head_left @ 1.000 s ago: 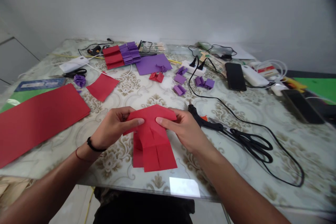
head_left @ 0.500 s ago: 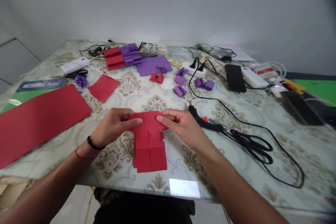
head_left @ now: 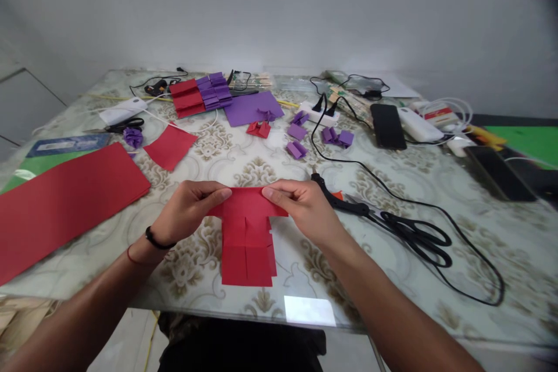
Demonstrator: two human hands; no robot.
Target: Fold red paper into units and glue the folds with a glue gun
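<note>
Between my hands is a piece of red paper (head_left: 247, 203), its top edge folded over and level. My left hand (head_left: 187, 206) pinches the upper left corner, thumb on the near side. On the upper right corner my right hand (head_left: 305, 203) has the same pinch. Below the held strip lie slit and creased red paper pieces (head_left: 246, 261), resting near the table's front edge; whether they are joined to the held strip I cannot tell. The fingertips behind the paper are hidden.
Large red sheets (head_left: 74, 203) lie at the left. On the right are a glue gun (head_left: 340, 200), black-handled scissors (head_left: 414, 229) and a looping black cable (head_left: 475, 250). Folded purple pieces (head_left: 297, 149), a power strip (head_left: 320, 113) and a phone (head_left: 387, 126) stand farther back.
The top edge of the red paper has been folded over and looks straighter now. My thumbs have shifted up to that edge, and both hands remain on the paper.
</note>
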